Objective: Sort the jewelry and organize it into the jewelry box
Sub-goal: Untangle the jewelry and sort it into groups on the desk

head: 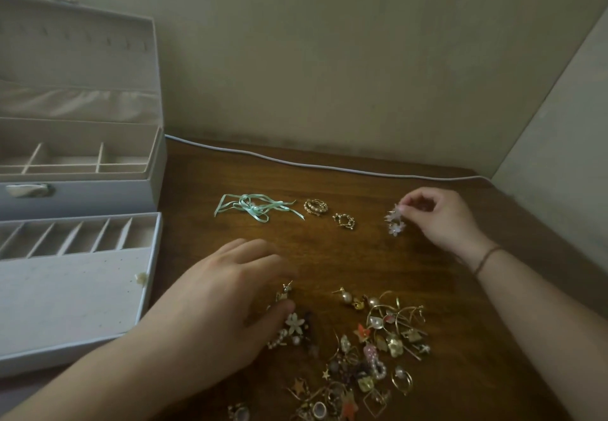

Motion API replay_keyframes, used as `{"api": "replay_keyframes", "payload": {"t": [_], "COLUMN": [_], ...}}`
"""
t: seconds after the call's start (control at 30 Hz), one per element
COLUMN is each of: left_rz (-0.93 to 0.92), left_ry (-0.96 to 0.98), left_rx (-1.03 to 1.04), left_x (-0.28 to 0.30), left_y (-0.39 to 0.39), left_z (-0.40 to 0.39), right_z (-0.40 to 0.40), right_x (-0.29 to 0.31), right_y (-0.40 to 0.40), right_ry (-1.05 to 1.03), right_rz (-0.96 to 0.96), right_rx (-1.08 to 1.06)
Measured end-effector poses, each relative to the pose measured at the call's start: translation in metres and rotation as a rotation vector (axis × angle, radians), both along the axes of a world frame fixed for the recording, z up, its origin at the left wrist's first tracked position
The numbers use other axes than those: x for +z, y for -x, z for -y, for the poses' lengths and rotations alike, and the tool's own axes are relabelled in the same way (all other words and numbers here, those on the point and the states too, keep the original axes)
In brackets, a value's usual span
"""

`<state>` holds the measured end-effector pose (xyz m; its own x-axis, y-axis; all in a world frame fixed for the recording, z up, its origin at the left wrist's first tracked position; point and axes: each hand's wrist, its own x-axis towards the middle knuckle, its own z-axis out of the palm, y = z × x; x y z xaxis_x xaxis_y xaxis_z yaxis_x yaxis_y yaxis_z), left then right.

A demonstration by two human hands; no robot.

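A tangled heap of small gold, pearl and coloured earrings and rings [371,351] lies on the dark brown wooden table [411,266] at about five o'clock from the table's middle; it shows thin gold hoops, round pearls, an orange flower, tiny stars and a white flower piece at its nine o'clock edge. The left hand [227,308] rests over that edge, fingers loosely spread, thumb touching a small gold piece; whether it grips anything I cannot tell. At two o'clock the right hand [441,220] pinches a pale pink flower-cluster earring [394,221] between thumb and fingertips, just above the wood. At twelve o'clock sit two gold beaded hoop earrings [329,212] side by side, with a mint-green ribbon piece [256,208] beside them at eleven. At nine o'clock stands the open pale grey jewelry box [82,170], its divided tray [75,272] set in front.
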<state>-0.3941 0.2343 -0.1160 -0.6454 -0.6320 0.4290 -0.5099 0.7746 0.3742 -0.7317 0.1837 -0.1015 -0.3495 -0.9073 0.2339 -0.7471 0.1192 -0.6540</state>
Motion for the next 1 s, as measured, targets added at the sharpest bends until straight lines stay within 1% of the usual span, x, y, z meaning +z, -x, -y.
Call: {"api": "replay_keyframes", "payload": {"t": [0.1,0.2,0.3,0.37,0.43,0.53,0.67,0.7,0.77,0.83,0.87,0.97,1.0], "left_rz": [0.087,0.104,0.147,0.168,0.17,0.193,0.286,0.303,0.321,0.355,0.378,0.425,0.425], "left_ry": [0.048,0.097,0.103,0.064,0.023,-0.041,-0.148,-0.179,-0.219,-0.241,-0.262,-0.326,-0.32], "left_rx": [0.004,0.032,0.102,0.126,0.13,0.106,0.061,0.045,0.014,-0.011,-0.029,-0.108,-0.122], "left_x": [0.001,0.002,0.006,0.01,0.016,0.018,0.021,0.022,0.024,0.025,0.024,0.024,0.024], "left_y": [-0.002,-0.005,-0.01,-0.016,-0.021,-0.026,-0.029,-0.031,-0.036,-0.038,-0.038,-0.034,-0.032], "left_z": [0.002,0.007,0.011,0.015,0.02,0.024,0.024,0.025,0.028,0.029,0.028,0.021,0.019], "right_z": [-0.001,-0.008,-0.012,-0.013,-0.012,-0.005,0.002,0.0,-0.008,-0.023,-0.033,-0.063,-0.071], "right_x": [-0.006,-0.01,-0.012,-0.012,-0.01,-0.009,-0.007,-0.006,-0.002,0.007,0.012,0.02,0.017], "right_y": [0.0,0.002,0.006,0.007,0.004,-0.004,-0.015,-0.018,-0.028,-0.048,-0.063,-0.114,-0.128], "right_ry": [-0.004,-0.019,-0.019,-0.075,-0.129,-0.115,-0.144,-0.13,-0.032,0.069,0.078,-0.04,-0.075], "right_rz": [-0.058,-0.088,-0.104,-0.132,-0.204,-0.311,-0.339,-0.333,-0.354,-0.378,-0.385,-0.384,-0.393], "right_rx": [0.024,0.063,0.099,0.144,0.156,0.141,0.129,0.117,0.125,0.232,0.323,0.65,0.718]}}
